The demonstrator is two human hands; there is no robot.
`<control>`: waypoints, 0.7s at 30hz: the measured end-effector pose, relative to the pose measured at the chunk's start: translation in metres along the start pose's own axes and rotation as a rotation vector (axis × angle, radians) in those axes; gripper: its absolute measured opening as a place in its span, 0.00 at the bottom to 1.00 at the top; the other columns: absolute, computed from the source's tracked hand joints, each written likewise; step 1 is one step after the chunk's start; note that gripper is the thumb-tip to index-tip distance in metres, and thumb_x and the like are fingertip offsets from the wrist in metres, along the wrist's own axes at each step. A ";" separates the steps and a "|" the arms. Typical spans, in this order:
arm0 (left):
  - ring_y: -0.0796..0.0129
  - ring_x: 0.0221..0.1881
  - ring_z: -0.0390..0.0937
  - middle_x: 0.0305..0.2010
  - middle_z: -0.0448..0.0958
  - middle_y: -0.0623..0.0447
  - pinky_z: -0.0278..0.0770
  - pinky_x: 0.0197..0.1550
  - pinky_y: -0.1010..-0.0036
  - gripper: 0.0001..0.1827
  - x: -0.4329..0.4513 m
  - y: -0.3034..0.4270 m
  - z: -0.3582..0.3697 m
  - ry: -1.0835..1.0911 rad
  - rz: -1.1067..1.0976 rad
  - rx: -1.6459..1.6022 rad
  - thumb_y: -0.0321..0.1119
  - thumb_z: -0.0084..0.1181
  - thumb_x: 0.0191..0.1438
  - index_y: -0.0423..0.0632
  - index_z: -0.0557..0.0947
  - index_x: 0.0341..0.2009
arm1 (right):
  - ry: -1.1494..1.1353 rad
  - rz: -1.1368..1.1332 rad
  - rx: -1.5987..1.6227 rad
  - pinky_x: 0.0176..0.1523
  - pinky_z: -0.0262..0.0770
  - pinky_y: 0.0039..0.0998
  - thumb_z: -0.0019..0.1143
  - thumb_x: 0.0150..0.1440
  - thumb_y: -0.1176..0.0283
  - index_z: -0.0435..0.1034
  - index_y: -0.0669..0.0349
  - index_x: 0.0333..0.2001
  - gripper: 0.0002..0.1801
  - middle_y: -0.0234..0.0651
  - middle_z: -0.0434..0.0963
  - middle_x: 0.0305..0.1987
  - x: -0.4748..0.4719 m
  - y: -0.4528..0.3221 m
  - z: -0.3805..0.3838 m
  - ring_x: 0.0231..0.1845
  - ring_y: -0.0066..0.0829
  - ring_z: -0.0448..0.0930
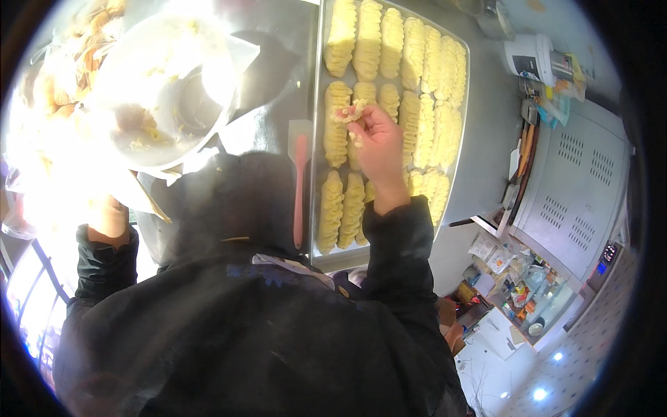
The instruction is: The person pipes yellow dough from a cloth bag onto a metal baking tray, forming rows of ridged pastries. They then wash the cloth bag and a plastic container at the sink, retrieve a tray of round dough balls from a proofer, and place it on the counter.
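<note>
Over the metal baking tray (pixel 464 47), my right hand (pixel 378 135) has its fingers curled, with a sticky bit of pale yellow dough (pixel 350 113) at the fingertips and a smaller smear near the thumb. Beneath it lie three rows of ridged dough strips (pixel 336 125), some hidden by the hand and sleeve. My left hand (pixel 108 219) is beside a large clear bowl (pixel 229 104) with dough residue inside. Strong glare washes out its fingers, so its grip is hidden. A pale, thin sheet or bag edge (pixel 141 198) shows next to it.
A spatula with a pink handle (pixel 299 193) lies along the tray's left side on the metal table (pixel 276 78). Plastic bags holding brownish items (pixel 65 94) crowd the far left. At right stand a white tub (pixel 531 60) and a vented metal cabinet (pixel 573 182).
</note>
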State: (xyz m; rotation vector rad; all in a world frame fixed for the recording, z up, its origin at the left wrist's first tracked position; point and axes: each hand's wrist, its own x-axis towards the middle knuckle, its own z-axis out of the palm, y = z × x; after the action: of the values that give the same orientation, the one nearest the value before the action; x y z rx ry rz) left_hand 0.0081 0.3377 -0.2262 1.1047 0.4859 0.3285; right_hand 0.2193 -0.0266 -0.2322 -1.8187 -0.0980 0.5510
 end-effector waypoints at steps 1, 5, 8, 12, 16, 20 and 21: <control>0.54 0.51 0.69 0.54 0.68 0.44 0.73 0.50 0.64 0.31 0.003 -0.003 0.000 -0.001 -0.002 -0.002 0.51 0.52 0.54 0.45 0.65 0.56 | -0.002 -0.019 0.029 0.47 0.71 0.20 0.46 0.54 0.89 0.68 0.69 0.42 0.11 0.38 0.78 0.40 0.000 0.003 0.001 0.41 0.22 0.78; 0.54 0.51 0.69 0.53 0.68 0.44 0.73 0.50 0.64 0.30 0.018 -0.013 0.004 -0.005 0.010 -0.016 0.50 0.52 0.54 0.45 0.65 0.55 | 0.006 -0.057 0.094 0.46 0.71 0.20 0.47 0.54 0.88 0.68 0.69 0.42 0.11 0.37 0.78 0.39 0.005 0.016 0.003 0.40 0.21 0.77; 0.54 0.50 0.69 0.53 0.68 0.44 0.73 0.49 0.64 0.30 0.027 -0.016 0.005 -0.011 0.012 -0.025 0.50 0.53 0.54 0.45 0.65 0.54 | 0.078 -0.065 -0.114 0.43 0.70 0.18 0.49 0.54 0.87 0.69 0.69 0.41 0.10 0.34 0.78 0.38 0.006 0.023 0.000 0.37 0.19 0.76; 0.55 0.50 0.69 0.52 0.68 0.45 0.73 0.49 0.64 0.29 0.031 -0.017 0.005 -0.016 0.017 -0.026 0.50 0.53 0.54 0.45 0.65 0.54 | 0.210 -0.120 -0.435 0.40 0.68 0.16 0.52 0.54 0.85 0.70 0.69 0.40 0.09 0.31 0.77 0.36 0.004 0.028 -0.007 0.34 0.16 0.73; 0.55 0.49 0.69 0.51 0.68 0.45 0.72 0.48 0.65 0.29 0.031 -0.018 0.004 -0.021 0.014 -0.027 0.49 0.53 0.54 0.45 0.65 0.53 | 0.228 -0.111 -0.350 0.40 0.68 0.18 0.54 0.53 0.84 0.70 0.69 0.40 0.09 0.31 0.77 0.35 0.000 0.029 -0.008 0.35 0.16 0.73; 0.55 0.49 0.69 0.51 0.68 0.45 0.72 0.48 0.65 0.28 0.032 -0.018 0.003 -0.020 0.016 -0.025 0.49 0.53 0.53 0.45 0.66 0.52 | 0.221 -0.084 -0.311 0.39 0.69 0.19 0.55 0.53 0.84 0.70 0.69 0.39 0.09 0.31 0.77 0.35 -0.001 0.026 -0.003 0.34 0.17 0.73; 0.55 0.49 0.68 0.51 0.68 0.45 0.72 0.48 0.65 0.28 0.032 -0.018 0.003 -0.019 0.016 -0.026 0.49 0.53 0.53 0.45 0.66 0.52 | 0.220 -0.121 -0.343 0.39 0.69 0.20 0.55 0.52 0.83 0.71 0.69 0.39 0.09 0.31 0.77 0.35 -0.001 0.025 -0.001 0.34 0.17 0.73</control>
State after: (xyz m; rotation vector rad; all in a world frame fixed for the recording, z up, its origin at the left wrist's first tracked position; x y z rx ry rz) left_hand 0.0373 0.3439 -0.2485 1.0860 0.4545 0.3370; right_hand 0.2143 -0.0361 -0.2545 -2.1788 -0.1592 0.2553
